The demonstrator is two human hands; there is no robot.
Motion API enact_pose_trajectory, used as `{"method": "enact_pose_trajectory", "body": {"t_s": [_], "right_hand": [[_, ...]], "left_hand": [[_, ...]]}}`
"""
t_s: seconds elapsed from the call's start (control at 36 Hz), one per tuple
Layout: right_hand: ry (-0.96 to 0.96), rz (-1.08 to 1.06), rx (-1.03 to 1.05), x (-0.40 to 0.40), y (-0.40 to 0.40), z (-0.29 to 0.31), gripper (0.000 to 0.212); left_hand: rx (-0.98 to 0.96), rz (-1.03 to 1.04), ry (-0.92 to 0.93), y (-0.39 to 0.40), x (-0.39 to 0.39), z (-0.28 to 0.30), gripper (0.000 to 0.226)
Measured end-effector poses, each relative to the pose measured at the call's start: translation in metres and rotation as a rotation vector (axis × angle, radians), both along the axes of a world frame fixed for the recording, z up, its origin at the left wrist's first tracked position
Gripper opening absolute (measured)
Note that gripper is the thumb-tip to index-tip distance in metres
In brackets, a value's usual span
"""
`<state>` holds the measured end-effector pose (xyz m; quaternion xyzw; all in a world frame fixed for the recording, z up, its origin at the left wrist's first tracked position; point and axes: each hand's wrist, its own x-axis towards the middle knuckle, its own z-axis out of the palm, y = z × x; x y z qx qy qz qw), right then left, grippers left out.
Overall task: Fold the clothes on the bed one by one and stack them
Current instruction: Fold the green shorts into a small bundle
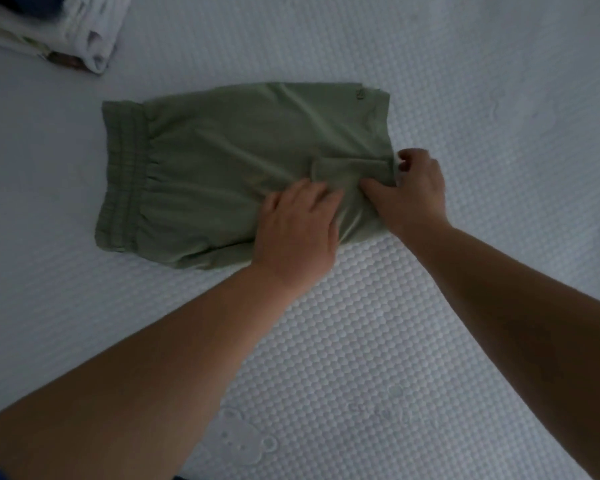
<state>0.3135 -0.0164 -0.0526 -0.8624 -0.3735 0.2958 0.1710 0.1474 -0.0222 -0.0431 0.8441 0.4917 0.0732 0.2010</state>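
A pair of olive-green shorts [222, 161] lies folded in half lengthwise on the white bed [361, 341], elastic waistband to the left and leg hem to the right. My left hand [297, 223] rests flat on the near right part of the fabric, fingers fairly straight. My right hand [413, 188] is at the hem's near corner; its thumb lies on the cloth and its fingers curl around the edge, gripping a small folded-over flap.
A stack of folded clothes [66, 32], white and pale with a printed piece near the bottom, sits at the far left corner of the view. The textured white mattress cover stretches all around the shorts.
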Motion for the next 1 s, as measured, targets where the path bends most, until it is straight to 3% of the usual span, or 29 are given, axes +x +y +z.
{"method": "enact_pose_trajectory", "body": {"t_s": [0.06,0.14,0.31,0.42,0.47,0.56,0.67,0.72,0.83,0.94,1.0], "right_hand": [[0.051,-0.08,-0.079,0.001,0.003,0.003,0.077],[0.161,-0.128,-0.199,0.003,0.012,0.006,0.079],[0.397,-0.103,-0.279,0.006,0.027,0.02,0.053],[0.514,-0.035,-0.209,-0.004,0.03,0.039,0.034],[0.477,0.064,-0.157,-0.015,0.035,0.053,0.026],[0.422,0.191,-0.106,-0.046,0.045,0.077,0.03],[0.393,0.309,-0.021,-0.111,0.058,0.101,0.043],[0.348,0.352,0.0,-0.15,0.065,0.101,0.045],[0.343,0.376,-0.051,-0.226,0.068,0.084,0.048],[0.399,0.404,-0.196,-0.275,0.052,0.068,0.05],[0.452,0.391,-0.186,-0.281,0.041,0.067,0.05]], "left_hand": [[-0.06,-0.022,0.081,-0.004,-0.006,-0.013,0.047],[-0.061,-0.058,0.111,-0.001,-0.01,-0.021,0.048],[-0.137,-0.003,0.053,0.01,-0.006,-0.014,0.048],[-0.274,0.146,-0.07,0.023,-0.007,-0.001,0.047],[-0.318,0.246,-0.168,0.031,-0.015,0.009,0.043],[-0.471,0.444,-0.414,0.045,-0.036,0.03,0.036],[-1.112,0.829,-0.823,0.062,-0.08,0.051,0.036],[-1.303,0.931,-0.984,0.07,-0.114,0.053,0.048],[-1.367,0.972,-1.034,0.082,-0.176,0.042,0.061],[-1.475,0.977,-1.212,0.081,-0.197,0.032,0.055],[-1.417,1.017,-1.215,0.078,-0.199,0.029,0.051]]}}
